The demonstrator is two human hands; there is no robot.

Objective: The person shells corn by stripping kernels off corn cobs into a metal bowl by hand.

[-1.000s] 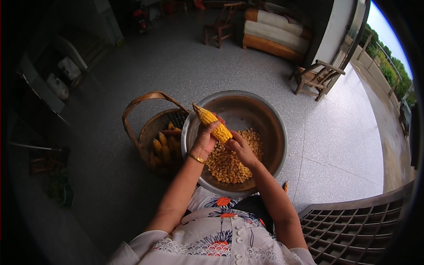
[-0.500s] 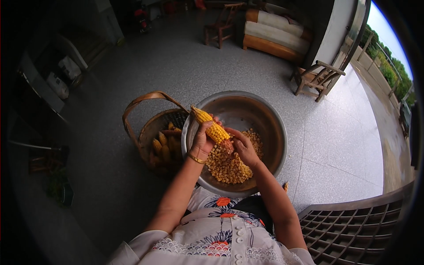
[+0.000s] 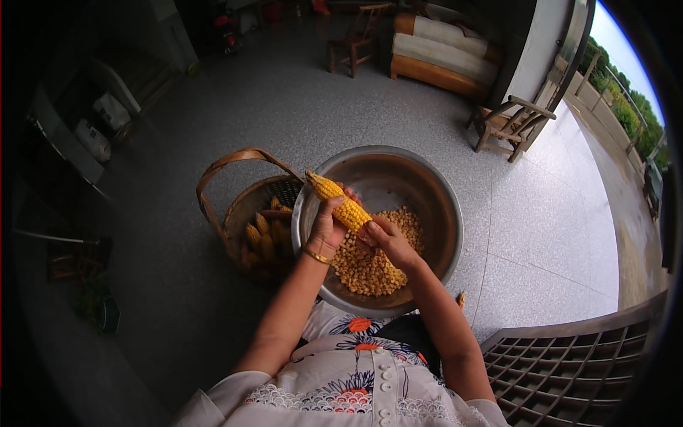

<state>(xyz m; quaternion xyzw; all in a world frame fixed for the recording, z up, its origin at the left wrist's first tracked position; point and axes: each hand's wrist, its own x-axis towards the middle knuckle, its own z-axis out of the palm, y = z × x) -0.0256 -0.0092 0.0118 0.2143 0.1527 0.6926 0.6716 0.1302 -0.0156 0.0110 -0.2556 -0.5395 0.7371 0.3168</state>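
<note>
A yellow corn cob [image 3: 341, 203] is held tilted over a wide metal basin [image 3: 447, 213], its narrow tip pointing up and to the left. My left hand [image 3: 329, 226] wraps round the middle of the cob, thumb on top. My right hand [image 3: 390, 240] grips the cob's lower end, with the thumb pressed on the kernels there; that hand covers most of the stripped end. Loose corn kernels [image 3: 370, 274] lie heaped in the near part of the basin, below my hands.
Left of the basin stands a woven basket [image 3: 238, 206] with a tall handle, holding several corn cobs [image 3: 263, 235]. A wooden chair [image 3: 514, 128] is by the doorway, another chair [image 3: 356, 41] and a sofa [image 3: 445, 53] farther back. A metal lattice [image 3: 576, 363] lies at the near right.
My right hand has moved up and slightly left onto the cob's lower end, covering the bare part seen before. My left hand keeps its hold nearly in place.
</note>
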